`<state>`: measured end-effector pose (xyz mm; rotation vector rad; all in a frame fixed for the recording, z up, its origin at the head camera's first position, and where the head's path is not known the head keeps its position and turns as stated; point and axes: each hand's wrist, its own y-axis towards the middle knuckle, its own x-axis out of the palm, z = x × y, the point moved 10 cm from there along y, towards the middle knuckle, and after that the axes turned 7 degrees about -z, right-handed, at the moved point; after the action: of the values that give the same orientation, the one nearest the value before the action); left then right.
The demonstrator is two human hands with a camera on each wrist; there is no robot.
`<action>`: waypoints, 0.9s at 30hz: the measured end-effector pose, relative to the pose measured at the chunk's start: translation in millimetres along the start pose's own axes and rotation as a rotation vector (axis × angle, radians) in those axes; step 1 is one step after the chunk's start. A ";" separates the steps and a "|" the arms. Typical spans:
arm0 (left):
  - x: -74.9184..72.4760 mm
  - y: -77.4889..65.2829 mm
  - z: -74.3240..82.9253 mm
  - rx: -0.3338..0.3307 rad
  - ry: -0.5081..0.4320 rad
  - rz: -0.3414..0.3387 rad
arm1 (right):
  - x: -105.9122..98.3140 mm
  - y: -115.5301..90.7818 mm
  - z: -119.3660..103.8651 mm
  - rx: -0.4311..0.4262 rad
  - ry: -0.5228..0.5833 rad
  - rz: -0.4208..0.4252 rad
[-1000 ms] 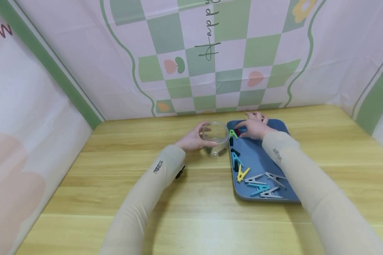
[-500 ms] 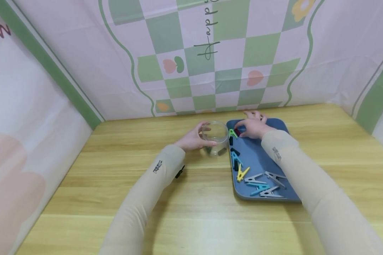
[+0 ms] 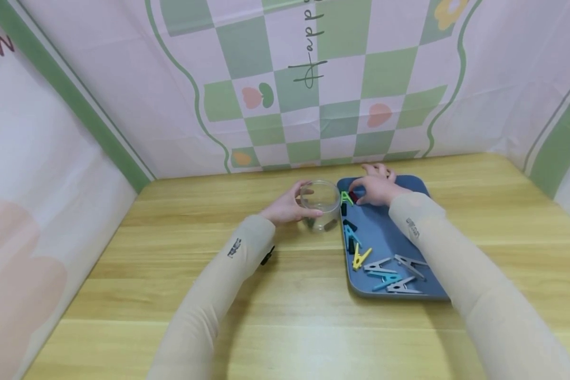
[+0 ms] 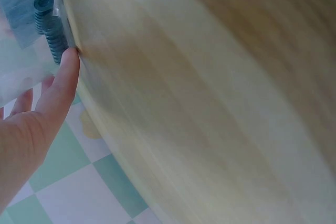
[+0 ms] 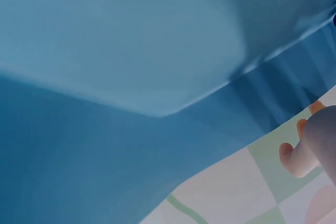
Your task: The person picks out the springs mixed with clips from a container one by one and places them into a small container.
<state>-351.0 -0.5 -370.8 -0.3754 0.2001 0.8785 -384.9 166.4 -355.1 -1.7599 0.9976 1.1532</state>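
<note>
My left hand (image 3: 290, 206) grips a clear, round plastic jar (image 3: 326, 217) on the counter (image 3: 285, 327), just left of the shallow, blue rectangular tray (image 3: 385, 232). Through the clear plastic, my left wrist view shows two dark, ribbed little cylinders (image 4: 54, 38). My right hand (image 3: 377, 190) is over the tray's far left corner, thumb and forefinger pinching a small dark red piece (image 3: 353, 197). Just beside that piece, at the tray's left wall, is a bright green A-shaped clip (image 3: 345, 198), with a small black block (image 3: 344, 209) nearer me. Farther down the tray's left side lie a blue clip (image 3: 351, 237) among black pieces and a yellow clip (image 3: 360, 258). Three grey clips (image 3: 379, 266) and a turquoise clip (image 3: 385, 280) lie at the tray's near end.
</note>
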 end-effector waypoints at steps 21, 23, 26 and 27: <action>0.4 0.1 0.9 0.008 -0.013 -0.007 | -6.2 -4.2 1.9 -0.012 0.031 0.018; 0.4 0.4 0.8 0.009 -0.012 -0.006 | -7.4 -5.2 1.5 -0.013 0.029 0.024; 0.4 0.7 1.0 0.013 -0.016 -0.007 | -9.4 -7.1 0.0 -0.012 0.030 0.027; 0.5 0.6 1.2 0.014 -0.018 -0.008 | -9.9 -7.6 -0.4 -0.013 0.030 0.027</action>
<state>-351.2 0.7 -370.0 -0.3550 0.1878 0.8722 -380.6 170.8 -344.2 -1.7834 1.0369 1.1561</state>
